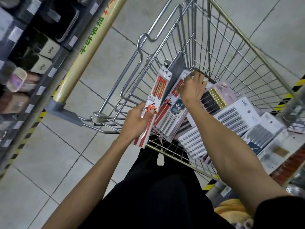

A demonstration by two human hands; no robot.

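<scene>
so far, your left hand (137,120) gripped one flat white pack of red chopsticks (160,86); your right hand (193,86) pinched a second red pack (175,104) beneath it; grey packs (231,116) right of it waited.

Single head-worn wide-angle camera looking forward and steeply down, hanging close above the near end of the shopping cart (247,42)

Even indoor light, blurred warped edges, sharp centre

red-and-white chopstick pack (154,103), silver wire cart (231,52), yellow-black striped floor tape (24,139)
</scene>
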